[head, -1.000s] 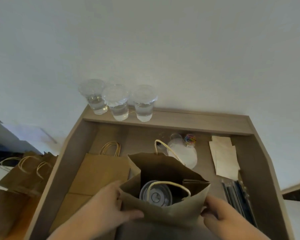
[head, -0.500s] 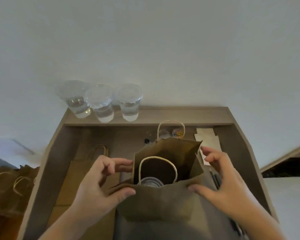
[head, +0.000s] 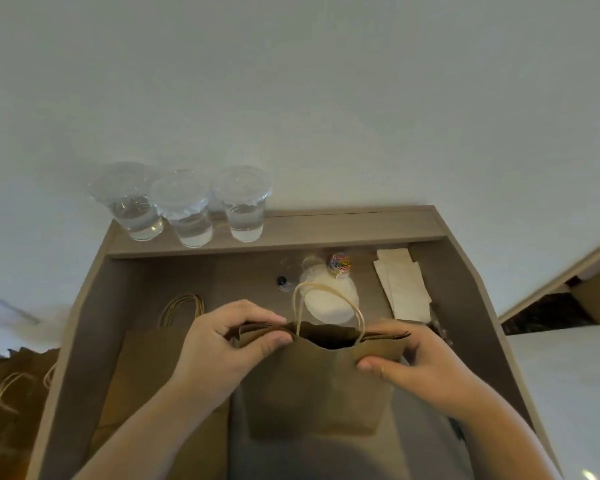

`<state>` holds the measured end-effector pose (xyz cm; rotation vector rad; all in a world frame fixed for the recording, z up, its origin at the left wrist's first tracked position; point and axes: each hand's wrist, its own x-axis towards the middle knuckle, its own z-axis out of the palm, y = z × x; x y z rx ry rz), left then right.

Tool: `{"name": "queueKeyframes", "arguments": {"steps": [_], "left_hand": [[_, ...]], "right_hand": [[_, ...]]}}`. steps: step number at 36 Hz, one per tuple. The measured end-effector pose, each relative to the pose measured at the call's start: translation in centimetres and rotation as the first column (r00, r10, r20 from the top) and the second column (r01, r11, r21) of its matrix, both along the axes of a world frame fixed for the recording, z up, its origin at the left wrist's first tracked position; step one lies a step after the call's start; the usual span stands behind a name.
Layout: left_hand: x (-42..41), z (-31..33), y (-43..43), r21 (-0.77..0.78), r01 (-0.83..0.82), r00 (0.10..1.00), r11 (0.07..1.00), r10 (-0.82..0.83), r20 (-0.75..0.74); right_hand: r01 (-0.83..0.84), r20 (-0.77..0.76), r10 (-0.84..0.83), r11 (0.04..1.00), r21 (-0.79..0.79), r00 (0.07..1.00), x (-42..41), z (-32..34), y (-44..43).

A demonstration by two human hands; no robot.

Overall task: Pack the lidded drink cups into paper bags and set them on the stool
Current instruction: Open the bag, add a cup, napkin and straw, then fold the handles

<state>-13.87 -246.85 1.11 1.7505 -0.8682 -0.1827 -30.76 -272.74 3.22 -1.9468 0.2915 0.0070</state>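
A brown paper bag [head: 317, 386] stands upright in front of me on the desk. My left hand [head: 222, 344] pinches the left end of its top edge, and my right hand [head: 420, 362] pinches the right end. The mouth is pressed nearly flat, with a small dark gap in the middle. Its twine handles [head: 326, 296] stick up above the rim. The cup inside is hidden. Three clear lidded cups [head: 184, 206] holding water stand in a row on the back ledge at the left.
A stack of flat paper bags [head: 146, 368] lies left of the upright bag. Behind it lie a white round lid [head: 333, 299], a tub of coloured clips [head: 340, 263] and paper napkins [head: 402, 285]. More bags [head: 11, 386] sit lower at the far left. The desk has raised side walls [head: 465, 306].
Both hands moved up from the bag's sides to its top edge and squeezed the open mouth nearly flat. The cup that showed inside is now hidden.
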Motion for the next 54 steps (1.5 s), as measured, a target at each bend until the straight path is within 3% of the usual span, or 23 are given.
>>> {"name": "queueKeyframes", "arguments": {"steps": [5,10,14,16,18,19,20,22,24,25,30,39,43,48,54], "left_hand": [[-0.2,1.2,0.6,0.034,0.026,1.0,0.999,-0.026,-0.014],[-0.9,2.7,1.5,0.169,0.035,0.999,0.985,-0.035,-0.005],[-1.5,3.1,1.8,0.224,0.012,1.0,0.975,-0.016,0.017],[-1.8,3.1,2.0,0.237,0.008,1.0,0.972,-0.009,0.002],[-1.9,3.1,2.3,0.242,0.002,1.0,0.97,0.0,-0.011],[-2.0,3.2,2.4,0.246,-0.001,1.0,0.969,0.004,-0.012],[-2.1,3.2,2.5,0.25,-0.002,1.0,0.968,0.007,-0.016],[-2.2,3.4,2.6,0.251,-0.002,0.999,0.968,0.011,-0.035],[-2.4,3.4,2.7,0.233,-0.02,0.998,0.972,0.032,-0.049],[-2.5,3.4,2.8,0.223,-0.035,0.997,0.974,0.048,-0.054],[-2.5,3.1,3.1,0.19,-0.114,0.983,0.975,0.139,-0.12],[-2.8,1.7,3.6,0.202,-0.017,0.979,0.979,0.057,-0.196],[-3.0,1.3,3.8,0.187,-0.037,0.983,0.982,0.07,-0.172],[-3.1,1.6,4.0,0.215,-0.044,0.987,0.976,0.076,-0.142],[-3.1,2.0,4.1,0.257,-0.034,0.993,0.966,0.062,-0.101]], "right_hand": [[0.053,0.006,-0.055,0.984,0.168,0.998,0.0,0.1,0.3],[0.05,0.036,-0.06,0.972,0.229,0.998,-0.1,-0.4,0.8],[-0.03,-0.002,0.033,0.945,0.327,0.999,-0.1,-1.0,-0.4],[-0.159,0.037,0.161,0.866,0.473,0.986,0.2,-1.3,-2.1],[-0.243,0.103,0.237,0.702,0.669,0.966,1.4,-2.1,-3.8],[-0.236,0.086,0.251,0.667,0.707,0.964,2.6,-2.8,-4.9],[-0.172,0.005,0.222,0.742,0.648,0.975,4.2,-3.7,-5.8],[-0.001,-0.191,0.051,0.968,0.251,0.98,7.8,-6.2,-7.2],[0.197,-0.257,-0.224,0.972,-0.129,0.94,11.2,-9.0,-8.0],[0.282,-0.234,-0.323,0.94,-0.19,0.917,12.7,-10.1,-8.3],[0.385,-0.141,-0.44,0.873,-0.299,0.887,17.3,-13.4,-10.1],[0.297,-0.147,-0.423,0.805,-0.513,0.894,20.2,-14.9,-11.6],[0.166,-0.215,-0.348,0.795,-0.583,0.912,21.2,-14.4,-11.7],[0.135,-0.246,-0.348,0.782,-0.608,0.905,21.6,-14.0,-11.0],[0.279,-0.14,-0.421,0.78,-0.56,0.896,20.4,-14.0,-10.8]]}}
